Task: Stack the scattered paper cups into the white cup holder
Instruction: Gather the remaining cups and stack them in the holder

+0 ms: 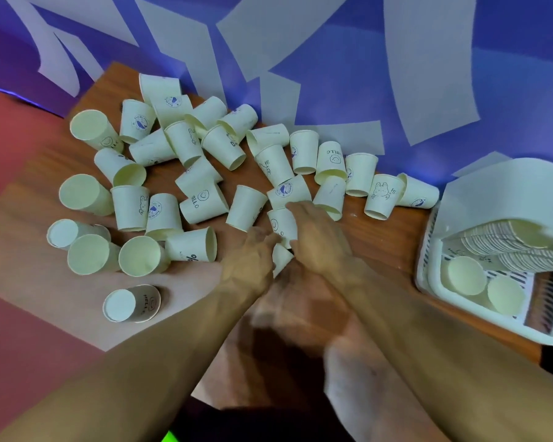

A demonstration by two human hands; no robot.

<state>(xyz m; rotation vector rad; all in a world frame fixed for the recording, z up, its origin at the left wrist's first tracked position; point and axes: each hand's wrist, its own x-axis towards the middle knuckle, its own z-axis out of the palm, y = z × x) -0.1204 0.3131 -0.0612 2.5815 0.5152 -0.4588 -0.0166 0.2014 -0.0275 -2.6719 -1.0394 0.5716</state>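
Observation:
Several pale paper cups [201, 202] with printed faces and logos lie scattered on a brown wooden table [387, 237], some on their sides and some mouth down. My hands meet at the middle of the table. My left hand [249, 256] holds a cup [281, 260] lying on its side between both hands. My right hand [316, 237] grips a smiley-print cup [280, 223] just above it, fingers curled over its right side. The two cups touch end to end, and motion blur hides exactly how. The white cup holder [428, 282], a slotted tray, stands at the right edge.
The holder contains long nested stacks of cups [505, 240] lying on their sides and two loose cups [466, 275]. A white sheet [505, 189] leans behind it. A purple and white wall backs the table. One cup [131, 303] stands apart at front left.

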